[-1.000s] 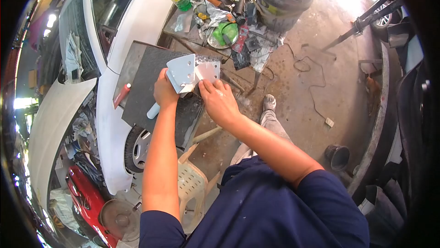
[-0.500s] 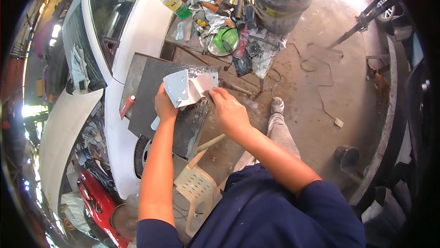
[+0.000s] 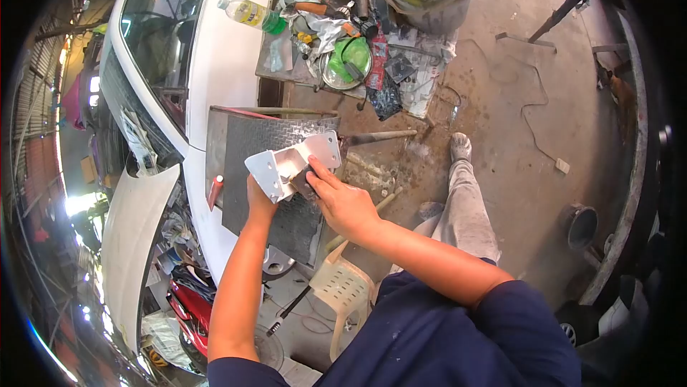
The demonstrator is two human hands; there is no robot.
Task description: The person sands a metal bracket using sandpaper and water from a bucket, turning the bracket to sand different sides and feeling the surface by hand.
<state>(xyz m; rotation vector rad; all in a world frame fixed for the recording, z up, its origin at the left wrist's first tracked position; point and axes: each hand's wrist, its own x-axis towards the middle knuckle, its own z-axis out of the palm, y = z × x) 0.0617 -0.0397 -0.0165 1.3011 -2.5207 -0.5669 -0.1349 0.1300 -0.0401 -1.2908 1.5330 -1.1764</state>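
Observation:
A bent, light-grey metal bracket (image 3: 325,148) with small holes in its end plates is held up over the dark board. My left hand (image 3: 260,201) is closed on its near left side, the fingers partly hidden behind the metal. Pressed to the bracket's inner face is a dark, flat piece of sandpaper (image 3: 302,182). My right hand (image 3: 348,205) grips it, fingers lying along its top. Beneath both hands lies the dark textured board (image 3: 247,154), on a stand.
A white car body (image 3: 223,50) stands on the left, near a red tube (image 3: 215,191). Beyond the board, a cluttered low table (image 3: 422,93) holds a bottle (image 3: 247,15), rags and tools. A large black bucket (image 3: 429,0) is behind. A plastic chair (image 3: 343,287) stands close by.
The bracket has tilted, and my right hand has moved from its right edge onto its inner face with the sandpaper. My view has shifted a little.

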